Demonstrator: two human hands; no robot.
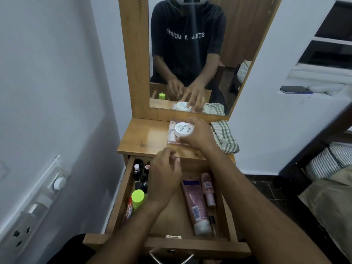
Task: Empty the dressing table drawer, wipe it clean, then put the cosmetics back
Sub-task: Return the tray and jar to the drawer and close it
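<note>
The wooden drawer [190, 242] stands pulled open below the dressing table top [146, 138]. My right hand [198, 134] grips a round white jar [183, 129] over a clear pouch [172, 139] that lies on the top. My left hand [165, 178] hovers over the drawer with loosely curled fingers; whether it holds something small is unclear. Inside the drawer lie a pink tube [196, 206], a pink bottle [208, 189], a green-capped bottle [137, 197] and several small dark nail polish bottles [141, 174].
A green-checked cloth [225, 138] lies on the top's right side. The mirror [190, 54] rises behind and reflects a person. A switchboard [38, 202] is on the left wall. A bed [327, 187] stands at the right, with a phone [294, 89] on a ledge.
</note>
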